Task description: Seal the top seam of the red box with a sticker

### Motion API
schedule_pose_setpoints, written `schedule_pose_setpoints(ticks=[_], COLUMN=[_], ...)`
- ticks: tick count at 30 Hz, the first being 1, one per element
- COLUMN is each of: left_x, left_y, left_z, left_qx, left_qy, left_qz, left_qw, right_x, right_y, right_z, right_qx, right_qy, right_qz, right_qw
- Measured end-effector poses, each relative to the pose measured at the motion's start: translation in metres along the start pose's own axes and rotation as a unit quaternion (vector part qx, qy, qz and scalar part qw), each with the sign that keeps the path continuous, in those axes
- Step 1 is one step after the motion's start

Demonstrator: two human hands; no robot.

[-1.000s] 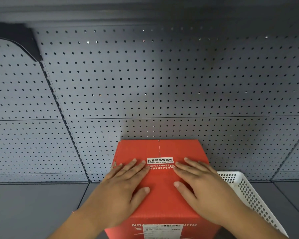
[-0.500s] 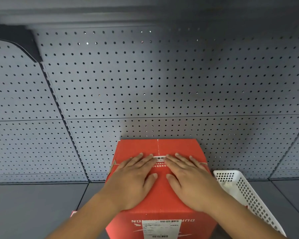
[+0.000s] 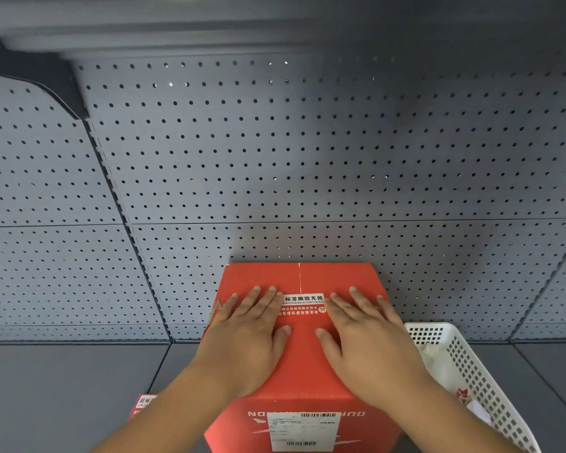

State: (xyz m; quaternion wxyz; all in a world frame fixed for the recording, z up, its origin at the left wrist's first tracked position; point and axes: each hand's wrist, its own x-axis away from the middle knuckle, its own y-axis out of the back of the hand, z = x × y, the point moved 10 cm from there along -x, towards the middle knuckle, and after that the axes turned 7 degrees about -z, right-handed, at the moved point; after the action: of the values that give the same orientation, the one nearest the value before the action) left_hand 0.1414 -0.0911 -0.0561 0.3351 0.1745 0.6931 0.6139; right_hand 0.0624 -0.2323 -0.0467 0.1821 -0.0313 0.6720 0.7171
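Note:
A red box (image 3: 303, 361) stands on the grey shelf against the pegboard, flaps closed. A white and red sticker (image 3: 303, 305) with printed characters lies across the top seam (image 3: 300, 276). My left hand (image 3: 245, 335) rests flat on the box top, fingertips at the sticker's left end. My right hand (image 3: 365, 338) lies flat on the other side, fingertips at the sticker's right end. Both palms press down with fingers spread and hold nothing. A white shipping label (image 3: 303, 431) is on the box's front face.
A white perforated basket (image 3: 471, 364) stands just right of the box. A red sticker sheet (image 3: 141, 405) lies on the grey shelf (image 3: 62, 397) at the box's lower left, partly under my left forearm. A grey pegboard (image 3: 275, 158) forms the back wall.
My hands met over the sticker half a second ago and have slid apart again, uncovering most of its text. The box has not moved.

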Motion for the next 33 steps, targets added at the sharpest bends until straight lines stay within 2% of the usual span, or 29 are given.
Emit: schedule_pose_setpoints(ticks=[3,7,9,21,26,33], left_x=[0.002,0.016,0.025,0.052,0.058,0.069], left_y=[0.003,0.010,0.009,0.023,0.030,0.062], left_z=[0.001,-0.017,-0.019,-0.008,-0.018,-0.025], left_qx=[-0.006,0.043,0.042,0.034,0.036,0.084], left_qy=[0.011,-0.043,-0.044,0.059,0.076,0.095], left_qz=[-0.013,-0.006,-0.001,-0.037,-0.043,-0.101], left_qw=[1.000,0.998,0.998,0.997,0.996,0.987], right_x=[0.004,0.012,0.015,0.034,0.041,0.060], right_y=[0.004,0.004,0.003,0.022,0.030,0.050], right_z=[0.000,0.011,0.010,-0.005,-0.003,0.004], right_qx=[0.001,-0.031,-0.027,-0.044,-0.063,-0.078], right_qy=[0.011,0.070,0.074,0.045,0.046,0.008], right_qz=[0.003,0.041,0.045,0.012,0.003,-0.026], right_qw=[1.000,0.996,0.996,0.998,0.997,0.997])
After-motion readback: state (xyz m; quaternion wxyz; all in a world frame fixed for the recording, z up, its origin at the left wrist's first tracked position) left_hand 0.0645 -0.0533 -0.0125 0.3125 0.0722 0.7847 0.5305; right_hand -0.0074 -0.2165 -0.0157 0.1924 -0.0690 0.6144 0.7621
